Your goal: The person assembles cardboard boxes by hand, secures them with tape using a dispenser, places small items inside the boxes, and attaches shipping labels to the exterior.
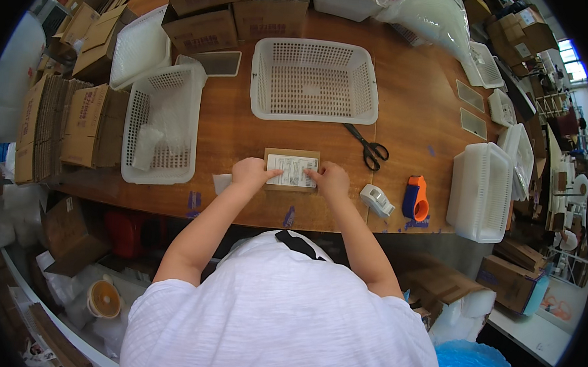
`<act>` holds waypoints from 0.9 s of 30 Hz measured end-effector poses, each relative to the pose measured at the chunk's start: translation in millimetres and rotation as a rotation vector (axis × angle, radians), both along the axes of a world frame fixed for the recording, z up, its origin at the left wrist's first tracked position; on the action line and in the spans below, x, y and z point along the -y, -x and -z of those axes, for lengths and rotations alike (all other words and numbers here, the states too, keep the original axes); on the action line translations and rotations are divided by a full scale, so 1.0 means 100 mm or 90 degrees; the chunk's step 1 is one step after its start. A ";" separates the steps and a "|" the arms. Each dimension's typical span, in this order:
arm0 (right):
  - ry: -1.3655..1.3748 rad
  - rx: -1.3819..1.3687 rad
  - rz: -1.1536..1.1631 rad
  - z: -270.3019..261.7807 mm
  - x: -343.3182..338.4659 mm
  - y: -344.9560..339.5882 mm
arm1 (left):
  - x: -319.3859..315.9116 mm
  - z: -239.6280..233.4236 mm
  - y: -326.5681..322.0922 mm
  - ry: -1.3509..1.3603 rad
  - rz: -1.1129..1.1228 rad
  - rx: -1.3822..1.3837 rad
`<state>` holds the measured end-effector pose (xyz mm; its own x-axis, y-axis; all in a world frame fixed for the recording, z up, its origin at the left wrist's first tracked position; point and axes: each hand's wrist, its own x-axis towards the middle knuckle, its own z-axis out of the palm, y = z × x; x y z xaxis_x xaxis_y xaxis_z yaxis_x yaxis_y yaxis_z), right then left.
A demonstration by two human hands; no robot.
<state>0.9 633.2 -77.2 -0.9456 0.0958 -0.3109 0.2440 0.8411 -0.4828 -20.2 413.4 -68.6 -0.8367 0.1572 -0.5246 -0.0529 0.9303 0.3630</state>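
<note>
A small cardboard box lies before me near the front edge of the wooden table. A white printed label with writing and barcodes covers most of its top. My left hand grips the box's left side, and my right hand grips the right side. Both thumbs rest on the label; the other fingers are largely hidden. Partly under my left wrist is a scrap of white paper. To the right of my right hand lie a white tape dispenser and black-handled scissors.
Beyond the box stands a white perforated plastic basket. Another basket at left holds bubble wrap, beside flattened cardboard boxes. An orange-and-blue tape dispenser and stacked white baskets are at right.
</note>
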 end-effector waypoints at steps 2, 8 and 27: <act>-0.046 -0.012 0.010 -0.06 -0.05 0.06 | 0.11 0.17 -0.08 -0.022 -0.034 -0.020; -0.129 -0.371 -0.173 0.03 0.34 0.27 | 0.24 1.36 -0.41 -0.581 -0.458 0.253; 0.033 -0.277 0.220 0.65 0.08 0.17 | 0.18 1.31 -0.25 -0.676 -0.517 0.227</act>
